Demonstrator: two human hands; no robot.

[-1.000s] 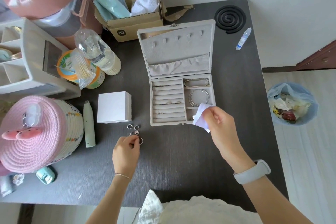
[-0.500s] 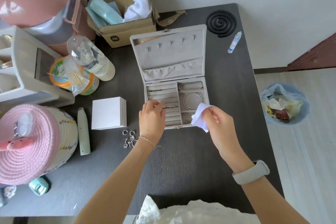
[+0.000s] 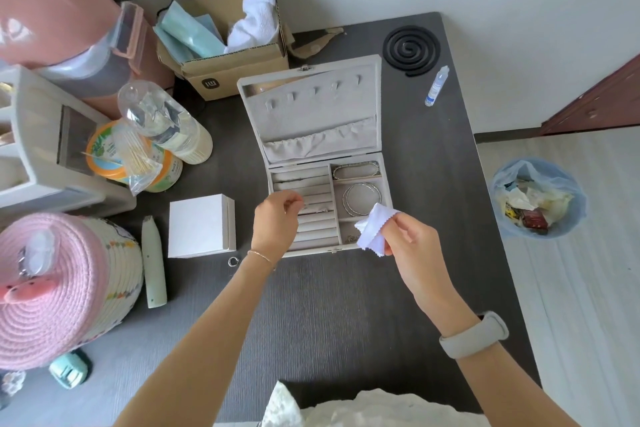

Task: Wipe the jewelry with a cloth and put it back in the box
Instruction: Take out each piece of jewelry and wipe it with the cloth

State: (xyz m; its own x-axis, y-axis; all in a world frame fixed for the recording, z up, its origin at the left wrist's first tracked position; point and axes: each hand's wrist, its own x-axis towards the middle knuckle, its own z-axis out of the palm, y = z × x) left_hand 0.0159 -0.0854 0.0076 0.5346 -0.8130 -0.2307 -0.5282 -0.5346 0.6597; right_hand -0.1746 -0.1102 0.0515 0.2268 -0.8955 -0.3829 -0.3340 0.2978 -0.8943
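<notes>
Currently left hand (image 3: 277,222) over ring rolls of jewelry box (image 3: 313,114), fingers pinched together, on a ring or nothing: cannot tell. Right hand (image 3: 410,239) pinching cloth (image 3: 374,230) at box's front right corner. Loose ring (image 3: 233,261) on tabletop (image 3: 346,305) beside white box (image 3: 201,225): tiny, light, hard, slippery, likely best pinched across band. Open room toward near edge; clutter crowds left.

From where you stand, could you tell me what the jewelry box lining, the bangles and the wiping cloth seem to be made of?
Jewelry box lining: looks like soft grey velvet or suede, matte, with no shine.
Bangles: thin silvery metal hoops, probably polished, since they glint.
Cloth: white thin fabric with zigzag-cut edges, likely microfiber, folding limply in the right hand.
</notes>
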